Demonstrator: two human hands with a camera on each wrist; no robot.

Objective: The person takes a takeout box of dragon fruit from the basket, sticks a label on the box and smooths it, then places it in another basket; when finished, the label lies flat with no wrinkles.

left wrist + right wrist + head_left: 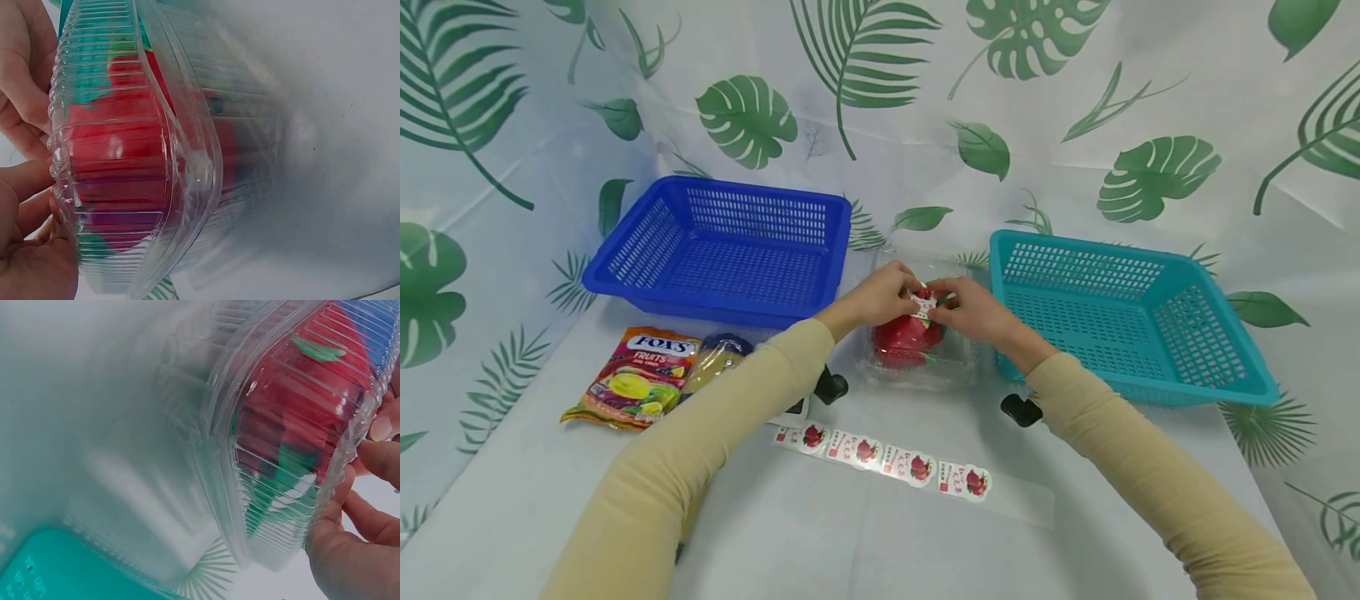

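Nearest us, in the head view alone, a strip of stickers (pixel 912 467) lies across the tabletop (pixel 850 542). Beyond its left end we see a candy bag (pixel 638 379) leaning against another packet (pixel 715 358).

Farther on sits a clear plastic box (pixel 957 358) with red fruit (pixel 898 343) inside, between the two baskets. Over its top, the left hand (pixel 880 297) and right hand (pixel 972 312) meet, the fingers of both pinching one loose sticker (pixel 923 307). Only the head view gives us that sticker; the wrist views look side-on at the box's ribbed wall, the left one adding a round clasp (pixel 200 170) on its rim, the right one a green leaf tip (pixel 317 349) on the fruit.

At the back stand a blue basket (pixel 760 193) and a teal basket (pixel 1090 248), before a leaf-patterned cloth (pixel 917 125).
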